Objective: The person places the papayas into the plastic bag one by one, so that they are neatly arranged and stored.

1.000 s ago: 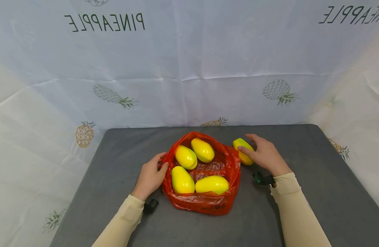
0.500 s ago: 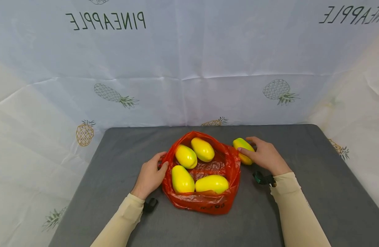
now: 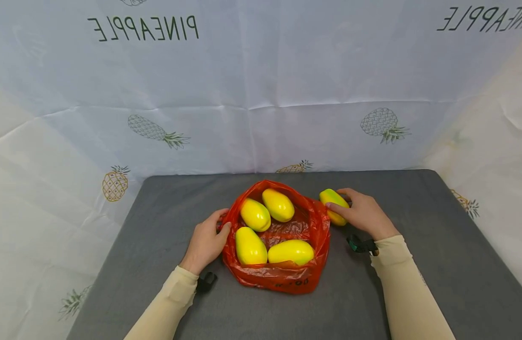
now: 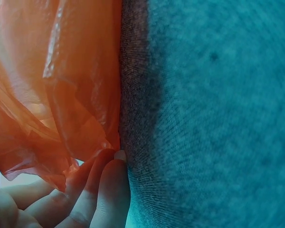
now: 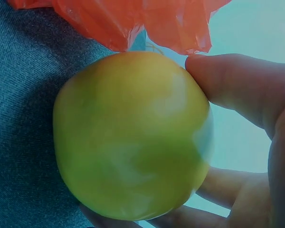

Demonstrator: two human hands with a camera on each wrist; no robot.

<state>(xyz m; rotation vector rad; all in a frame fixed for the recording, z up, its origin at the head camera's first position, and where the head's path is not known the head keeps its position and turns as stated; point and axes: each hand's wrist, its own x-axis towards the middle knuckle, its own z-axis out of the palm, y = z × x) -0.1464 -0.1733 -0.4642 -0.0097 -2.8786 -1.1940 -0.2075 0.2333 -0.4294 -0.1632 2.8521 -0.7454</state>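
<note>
An open red plastic bag (image 3: 279, 278) stands on the grey table, with several glossy yellow papayas (image 3: 291, 252) inside it. My left hand (image 3: 204, 241) holds the bag's left side; in the left wrist view its fingertips (image 4: 115, 183) pinch the thin plastic. Just outside the bag's right rim, another yellow-green papaya (image 3: 334, 206) lies beside the bag. My right hand (image 3: 364, 212) grips that papaya, thumb on its near side and fingers around the far side. The right wrist view shows the papaya (image 5: 133, 137) end-on between thumb and fingers, with red plastic close to it.
The grey table (image 3: 171, 203) ends at a white curtain (image 3: 261, 137) printed with pineapples, which hangs behind it and along both sides. Dark wrist cameras sit under both wrists, close to the tabletop.
My right fingers have come down slightly and closed around the papaya outside the bag. The left hand, the bag and the papayas inside it stay in place.
</note>
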